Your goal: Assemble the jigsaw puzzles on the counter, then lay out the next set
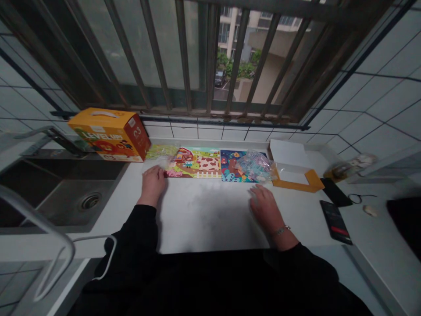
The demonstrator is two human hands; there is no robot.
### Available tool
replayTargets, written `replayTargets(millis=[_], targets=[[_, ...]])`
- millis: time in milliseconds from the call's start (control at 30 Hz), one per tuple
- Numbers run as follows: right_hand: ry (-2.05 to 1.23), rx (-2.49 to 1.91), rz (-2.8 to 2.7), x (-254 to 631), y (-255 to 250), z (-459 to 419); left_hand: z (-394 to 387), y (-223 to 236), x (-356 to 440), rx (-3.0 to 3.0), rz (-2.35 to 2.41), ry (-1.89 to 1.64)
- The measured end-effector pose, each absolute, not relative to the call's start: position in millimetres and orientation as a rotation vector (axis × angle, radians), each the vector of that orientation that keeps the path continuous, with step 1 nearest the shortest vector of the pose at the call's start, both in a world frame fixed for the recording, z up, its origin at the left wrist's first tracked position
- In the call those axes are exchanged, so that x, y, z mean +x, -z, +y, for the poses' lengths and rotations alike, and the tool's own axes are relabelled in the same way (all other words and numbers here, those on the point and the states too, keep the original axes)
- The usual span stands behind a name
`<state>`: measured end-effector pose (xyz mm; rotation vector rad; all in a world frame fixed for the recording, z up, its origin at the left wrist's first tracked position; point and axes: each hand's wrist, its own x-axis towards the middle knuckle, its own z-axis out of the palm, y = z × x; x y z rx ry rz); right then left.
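Observation:
My left hand (pixel 152 185) rests on the white counter (pixel 210 215) at the lower left corner of a farm-scene jigsaw puzzle (pixel 194 163), with thin clear plastic by its fingertips. My right hand (pixel 263 207) lies flat and palm down on the counter, below a colourful second puzzle (pixel 233 166). A clear plastic bag of pieces (pixel 255 166) lies on that puzzle, a little beyond my right fingertips. A yellowish plastic packet (pixel 161 151) sits behind the farm puzzle.
An orange puzzle box (pixel 110 134) stands at the back left, beside a steel sink (pixel 62 193) and faucet (pixel 52 138). An opened orange-and-white carton (pixel 294 169) lies to the right. Two black phones (pixel 335 218) and a cable lie further right, beneath a barred window (pixel 197 57).

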<state>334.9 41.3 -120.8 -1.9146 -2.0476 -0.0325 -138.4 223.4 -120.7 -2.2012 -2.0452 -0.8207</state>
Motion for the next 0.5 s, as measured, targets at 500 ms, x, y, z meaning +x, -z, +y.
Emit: replayTargets(millis=[500], targets=[[-0.088,-2.287,-2.091,327.2,137.5,77.3,166.8,82.7,-78.7,-2.381,-1.548,1.299]])
